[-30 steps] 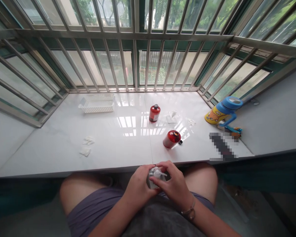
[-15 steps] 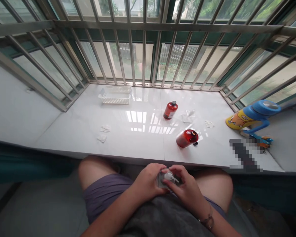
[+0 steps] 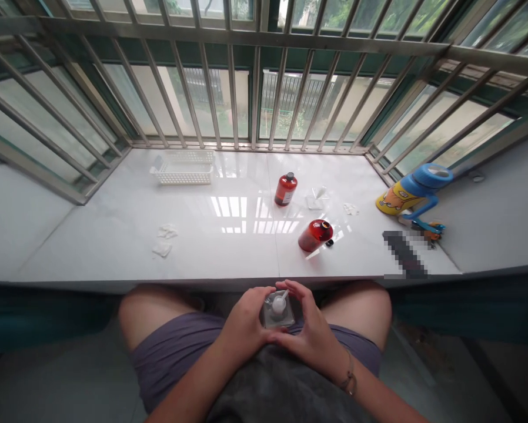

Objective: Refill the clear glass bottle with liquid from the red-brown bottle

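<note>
White glossy surface (image 3: 114,235) under a barred window, seen from above. Far back left, a white slotted basket (image 3: 182,167). Right edge, a blue-and-yellow bottle (image 3: 411,191) lying tilted. Centre, one amber bottle upright (image 3: 286,189), another on its side (image 3: 314,235). Below the surface's near edge, above the lap, left hand (image 3: 246,320) and right hand (image 3: 310,329) cupped together around a small clear packet (image 3: 278,311), fingers closed on its sides.
</note>
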